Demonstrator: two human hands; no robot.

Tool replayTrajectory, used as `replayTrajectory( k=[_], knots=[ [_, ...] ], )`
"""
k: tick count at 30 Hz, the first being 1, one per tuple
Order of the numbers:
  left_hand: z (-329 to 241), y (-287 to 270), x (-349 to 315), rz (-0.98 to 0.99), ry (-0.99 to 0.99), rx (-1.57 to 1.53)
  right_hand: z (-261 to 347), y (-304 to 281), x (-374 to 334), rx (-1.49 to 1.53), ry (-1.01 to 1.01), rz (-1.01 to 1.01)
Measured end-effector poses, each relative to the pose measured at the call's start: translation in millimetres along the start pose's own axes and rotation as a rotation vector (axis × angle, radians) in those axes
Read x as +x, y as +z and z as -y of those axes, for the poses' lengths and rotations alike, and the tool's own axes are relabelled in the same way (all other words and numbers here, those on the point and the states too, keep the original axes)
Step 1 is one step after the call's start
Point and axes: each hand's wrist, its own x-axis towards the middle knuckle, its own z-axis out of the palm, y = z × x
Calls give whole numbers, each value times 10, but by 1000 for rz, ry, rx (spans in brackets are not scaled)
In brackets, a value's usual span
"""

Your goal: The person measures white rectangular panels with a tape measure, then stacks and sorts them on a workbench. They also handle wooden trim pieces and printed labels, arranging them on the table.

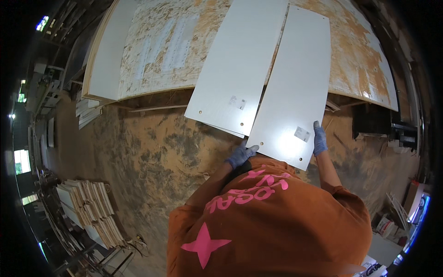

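Note:
A long white panel (pixel 295 83) with a small label and drilled holes near its end slants from the worktable toward my body. My left hand (pixel 241 155), in a bluish glove, is closed on its near left corner with the thumb on top. Along its right edge, near the same end, my gloved right hand (pixel 319 139) grips it; most of those fingers are hidden beneath. Close on the left lies a second white panel (pixel 235 60), also labelled and drilled, with another sheet edge showing under it. The two panels' near ends overhang the table.
The worktable (pixel 161 41) has a scuffed, paint-worn top, with a raised white board (pixel 108 51) at its left. Stacked boards (pixel 92 207) stand on the dusty floor (pixel 157 152) at lower left. Dark equipment (pixel 387 127) sits at the right, and a white bucket (pixel 385 226) at lower right.

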Motion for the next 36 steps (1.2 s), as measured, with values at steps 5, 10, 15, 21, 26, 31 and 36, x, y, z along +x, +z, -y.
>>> replayTrajectory(
  k=[5, 10, 15, 21, 26, 31, 36],
  knots=[
    [-593, 362, -247, 123, 26, 36, 255, -178, -21, 54, -24, 19],
    [-791, 308, -462, -44, 301, 193, 329, 208, -163, 77, -103, 56],
    [-892, 70, -683, -124, 334, 200, 169, 525, -138, 70, -170, 172],
    [-695, -418, -526, -625, 542, 534, -2, 1265, 63, -32, -136, 167],
    [-664, -840, -282, -970, 571, 579, -306, 2069, 287, 14, 3, 86],
    [-811, -1350, -146, -1084, 539, 742, -367, 2345, 297, -100, -22, 77],
    [-1164, -1295, -182, -923, 393, 719, -321, 2232, 360, -149, 78, 65]
  ],
)
